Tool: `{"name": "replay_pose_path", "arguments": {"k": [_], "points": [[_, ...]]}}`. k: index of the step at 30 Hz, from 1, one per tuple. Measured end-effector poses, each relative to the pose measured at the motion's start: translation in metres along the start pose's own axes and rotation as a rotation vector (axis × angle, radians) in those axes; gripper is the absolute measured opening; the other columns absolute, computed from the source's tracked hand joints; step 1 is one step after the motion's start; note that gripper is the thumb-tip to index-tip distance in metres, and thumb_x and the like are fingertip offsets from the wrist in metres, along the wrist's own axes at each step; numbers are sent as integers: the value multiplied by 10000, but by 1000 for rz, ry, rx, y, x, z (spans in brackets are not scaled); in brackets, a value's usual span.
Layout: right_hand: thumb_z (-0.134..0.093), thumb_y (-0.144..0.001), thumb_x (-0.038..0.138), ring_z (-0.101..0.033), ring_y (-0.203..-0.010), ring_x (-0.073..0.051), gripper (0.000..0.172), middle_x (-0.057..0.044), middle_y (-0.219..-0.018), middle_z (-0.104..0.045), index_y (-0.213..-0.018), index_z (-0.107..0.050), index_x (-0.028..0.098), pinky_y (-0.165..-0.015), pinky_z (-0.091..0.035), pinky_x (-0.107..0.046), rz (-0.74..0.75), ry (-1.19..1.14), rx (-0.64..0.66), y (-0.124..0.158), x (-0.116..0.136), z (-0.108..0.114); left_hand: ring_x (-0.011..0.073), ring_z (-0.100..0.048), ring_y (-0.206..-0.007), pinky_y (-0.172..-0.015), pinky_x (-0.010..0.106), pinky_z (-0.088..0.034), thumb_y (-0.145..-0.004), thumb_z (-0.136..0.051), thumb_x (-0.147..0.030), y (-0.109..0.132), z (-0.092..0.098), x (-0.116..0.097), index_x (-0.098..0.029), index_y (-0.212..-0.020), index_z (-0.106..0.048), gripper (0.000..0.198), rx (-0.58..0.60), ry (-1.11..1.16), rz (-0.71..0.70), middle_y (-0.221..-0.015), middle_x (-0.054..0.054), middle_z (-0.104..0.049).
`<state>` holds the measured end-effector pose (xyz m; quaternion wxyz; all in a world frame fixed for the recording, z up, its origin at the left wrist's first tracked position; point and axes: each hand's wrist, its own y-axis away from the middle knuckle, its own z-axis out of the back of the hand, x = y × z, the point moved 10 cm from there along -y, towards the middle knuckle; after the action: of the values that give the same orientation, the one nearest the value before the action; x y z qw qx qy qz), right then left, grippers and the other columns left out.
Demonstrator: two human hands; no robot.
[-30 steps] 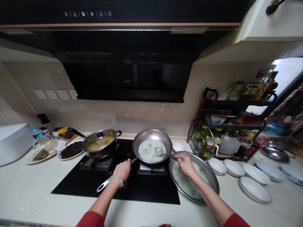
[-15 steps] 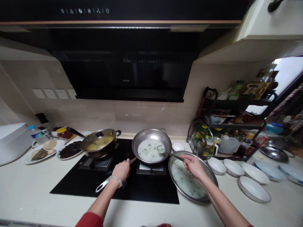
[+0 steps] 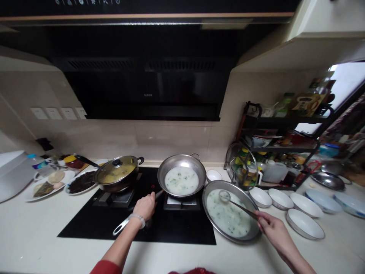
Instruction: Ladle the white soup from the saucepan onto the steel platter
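Note:
My left hand [image 3: 145, 206] is closed around the long handle of a steel wok [image 3: 165, 171] on the right burner. In that wok lies a milky white soup [image 3: 181, 181] with green bits. My right hand [image 3: 270, 227] grips the dark handle of a ladle [image 3: 225, 196], whose bowl is over the large steel basin [image 3: 209, 219] to the right of the stove. The basin holds more of the same white soup with greens; whether the ladle touches it, I cannot tell. A small white bowl [image 3: 213, 175] stands between wok and basin.
A lidded pan [image 3: 116, 173] occupies the left burner. Plates of food [image 3: 47, 186] lie farther left. Several white bowls [image 3: 305, 223] line the counter right of the basin, before a black spice rack [image 3: 282, 146] and a leaning glass lid [image 3: 242, 166]. A range hood [image 3: 148, 87] hangs above.
My right hand has moved right, bringing the ladle out of the wok and over the basin. My left hand keeps its hold on the wok handle. The view has shifted slightly.

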<state>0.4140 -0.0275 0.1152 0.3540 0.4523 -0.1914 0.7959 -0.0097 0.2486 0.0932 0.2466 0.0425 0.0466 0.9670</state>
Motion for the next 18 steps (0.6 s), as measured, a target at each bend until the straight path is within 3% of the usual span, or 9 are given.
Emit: {"name": "replay_pose_path", "arguments": {"k": [4,8,11,14,18], "points": [[-426,-717,325,-697,-855,-265,359,-126,-949,-741,-905,-698,185,-771,-529,-354,325,375,-2,13,-2,-11,284,-666,-893,-732,387,-506,-902,-368,-286,-1,-3,1,-100,-1161,-486,340,-2,-17,-5,-1019,173,-655],[-365,-775,251,-696,-882,-263,416,-153,-1076,-705,-1036,-677,161,-754,-540,-359,494,579,-71,26,15,-20,279,-668,-897,-738,383,-500,-904,-372,-287,-1,-3,2,-108,-1155,-483,327,-8,-5,-5,-1014,172,-656],[-346,-810,278,-693,-894,-263,427,-162,-1044,-709,-1044,-675,140,-764,-544,-355,532,519,-180,28,48,-13,277,-668,-902,-742,379,-498,-906,-373,-289,0,-2,1,-112,-1152,-481,321,-4,1,1,-1015,175,-654],[-375,-831,335,-701,-811,-244,430,-128,-886,-738,-1061,-679,136,-733,-551,-332,465,373,-164,22,82,-17,274,-670,-900,-740,366,-498,-904,-382,-295,0,-1,2,-115,-1142,-487,316,0,1,10,-1004,172,-656],[-378,-849,342,-695,-763,-224,435,-86,-806,-741,-1102,-674,147,-731,-545,-325,432,238,21,19,123,-63,276,-663,-917,-741,361,-497,-904,-371,-287,1,1,-1,-109,-1174,-477,340,4,-4,-2,-1026,176,-650]]}}
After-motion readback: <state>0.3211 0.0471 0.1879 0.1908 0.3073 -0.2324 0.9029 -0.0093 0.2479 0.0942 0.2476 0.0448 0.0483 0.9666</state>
